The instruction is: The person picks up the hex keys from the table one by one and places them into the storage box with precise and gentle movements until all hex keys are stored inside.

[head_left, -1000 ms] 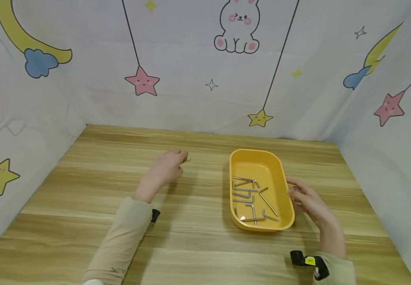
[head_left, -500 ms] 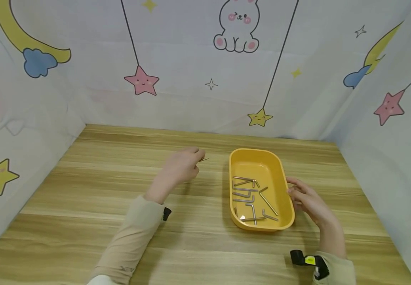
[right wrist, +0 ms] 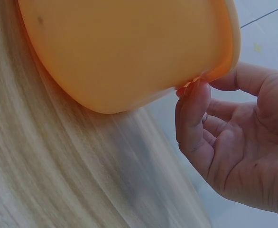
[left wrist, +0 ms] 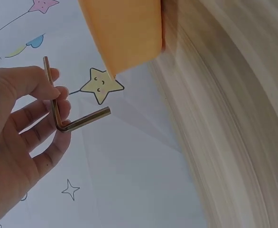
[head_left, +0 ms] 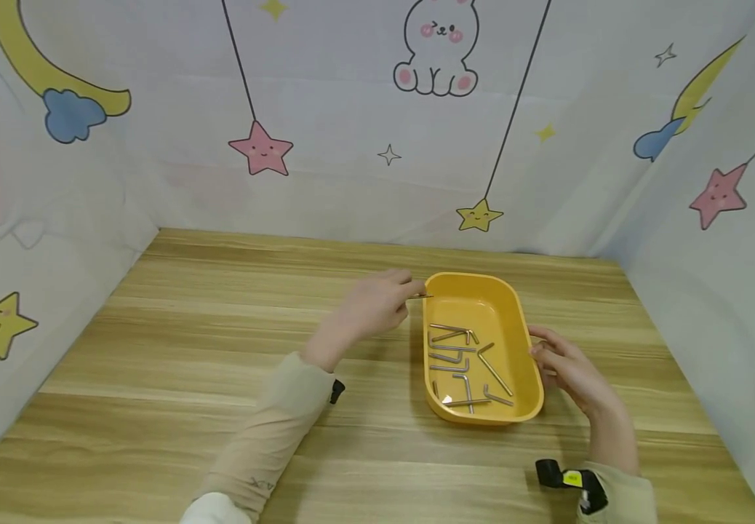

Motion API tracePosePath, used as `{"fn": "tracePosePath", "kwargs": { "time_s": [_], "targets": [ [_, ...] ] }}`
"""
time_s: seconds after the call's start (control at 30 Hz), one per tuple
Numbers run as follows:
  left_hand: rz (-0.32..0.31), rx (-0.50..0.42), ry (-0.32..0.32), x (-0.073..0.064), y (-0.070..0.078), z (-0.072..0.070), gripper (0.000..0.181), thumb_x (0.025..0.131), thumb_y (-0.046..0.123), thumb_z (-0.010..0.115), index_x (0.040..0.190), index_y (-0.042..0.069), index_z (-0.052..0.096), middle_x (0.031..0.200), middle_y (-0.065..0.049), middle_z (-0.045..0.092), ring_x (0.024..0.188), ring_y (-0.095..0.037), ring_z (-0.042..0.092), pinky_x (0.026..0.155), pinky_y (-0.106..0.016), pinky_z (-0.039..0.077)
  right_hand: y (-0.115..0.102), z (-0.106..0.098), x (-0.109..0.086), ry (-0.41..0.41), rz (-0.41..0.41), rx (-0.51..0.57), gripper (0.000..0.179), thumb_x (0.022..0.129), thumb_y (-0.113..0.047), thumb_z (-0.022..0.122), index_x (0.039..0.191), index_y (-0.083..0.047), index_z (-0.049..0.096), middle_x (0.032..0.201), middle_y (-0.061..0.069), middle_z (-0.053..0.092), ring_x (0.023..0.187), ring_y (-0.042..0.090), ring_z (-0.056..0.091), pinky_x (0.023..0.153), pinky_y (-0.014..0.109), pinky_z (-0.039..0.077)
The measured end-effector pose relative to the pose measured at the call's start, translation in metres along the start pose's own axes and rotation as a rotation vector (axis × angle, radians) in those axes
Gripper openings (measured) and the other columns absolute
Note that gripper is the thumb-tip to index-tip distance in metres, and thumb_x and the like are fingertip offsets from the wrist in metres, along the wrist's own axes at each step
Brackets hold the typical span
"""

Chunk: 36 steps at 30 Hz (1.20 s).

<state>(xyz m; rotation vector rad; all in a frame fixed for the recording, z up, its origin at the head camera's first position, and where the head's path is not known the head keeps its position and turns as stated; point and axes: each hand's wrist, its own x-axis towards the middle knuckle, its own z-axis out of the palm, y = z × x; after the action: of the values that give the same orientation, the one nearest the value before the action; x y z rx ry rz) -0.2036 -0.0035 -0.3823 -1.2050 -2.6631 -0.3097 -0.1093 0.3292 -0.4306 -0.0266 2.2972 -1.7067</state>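
Observation:
My left hand (head_left: 374,304) pinches an L-shaped hex key (left wrist: 84,119) between thumb and fingers, its short bent end sticking out in the left wrist view. That hand is at the left rim of a yellow plastic box (head_left: 472,309), near its far corner, and the tip of the key reaches over the rim. Inside the box lie several more metal hex keys (head_left: 495,372), mostly toward its left and near side. My right hand (head_left: 570,375) holds the box's right edge, with thumb and forefinger at the rim in the right wrist view.
The box stands on a wood-grain table (head_left: 220,327), right of the middle. A white cloth backdrop (head_left: 338,196) printed with stars, moons and a rabbit rises behind the table and at both sides. Each wrist wears a small black camera (head_left: 550,473).
My left hand has moved to the right with the hex key, from over the bare table to the box's left rim. The right hand and the box have stayed in place.

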Motion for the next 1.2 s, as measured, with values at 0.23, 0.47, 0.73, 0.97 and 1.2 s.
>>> {"fn": "tracePosePath", "kwargs": {
  "time_s": [0.23,0.47,0.73,0.97,1.2],
  "targets": [
    [0.032,-0.033,-0.011,0.017,0.015,0.002,0.039,0.086,0.003,0.056,0.120,0.022,0.063,0.100,0.003,0.060,0.089,-0.012,0.057,0.064,-0.021,0.044,0.000,-0.001,-0.001,0.001,0.005,0.004,0.059,0.101,-0.021,0.045,0.149,0.003,0.021,0.094,-0.004,0.057,0.079,0.006,0.061,0.073,0.029,0.057],
    [0.129,0.019,-0.007,0.032,0.025,0.007,0.038,0.087,0.001,0.054,0.118,0.020,0.064,0.101,0.002,0.060,0.091,-0.013,0.058,0.068,-0.022,0.046,0.001,-0.001,-0.001,0.003,-0.002,-0.001,0.058,0.101,-0.021,0.046,0.148,0.003,0.022,0.094,-0.004,0.058,0.079,0.005,0.061,0.072,0.029,0.057],
    [0.196,0.048,-0.032,0.049,0.032,0.017,0.033,0.090,0.003,0.054,0.117,0.019,0.064,0.104,0.002,0.060,0.093,-0.013,0.057,0.075,-0.022,0.047,0.000,-0.001,-0.001,0.000,-0.003,-0.002,0.059,0.101,-0.023,0.046,0.148,0.002,0.022,0.095,-0.004,0.058,0.080,0.006,0.061,0.073,0.029,0.057],
    [0.211,0.027,-0.090,0.064,0.031,0.040,0.031,0.091,0.003,0.052,0.114,0.020,0.065,0.108,0.003,0.062,0.101,-0.013,0.060,0.082,-0.024,0.050,0.003,-0.001,0.001,0.005,-0.007,-0.003,0.058,0.101,-0.021,0.046,0.147,0.003,0.024,0.093,-0.005,0.058,0.078,0.005,0.060,0.071,0.029,0.057],
    [0.185,0.060,-0.127,0.069,0.029,0.056,0.030,0.091,0.006,0.054,0.115,0.022,0.063,0.109,0.004,0.062,0.102,-0.013,0.060,0.083,-0.025,0.051,0.003,0.000,0.001,0.005,-0.009,0.010,0.057,0.100,-0.019,0.046,0.147,0.004,0.023,0.092,-0.006,0.058,0.078,0.005,0.061,0.071,0.028,0.057]
  ]
}}
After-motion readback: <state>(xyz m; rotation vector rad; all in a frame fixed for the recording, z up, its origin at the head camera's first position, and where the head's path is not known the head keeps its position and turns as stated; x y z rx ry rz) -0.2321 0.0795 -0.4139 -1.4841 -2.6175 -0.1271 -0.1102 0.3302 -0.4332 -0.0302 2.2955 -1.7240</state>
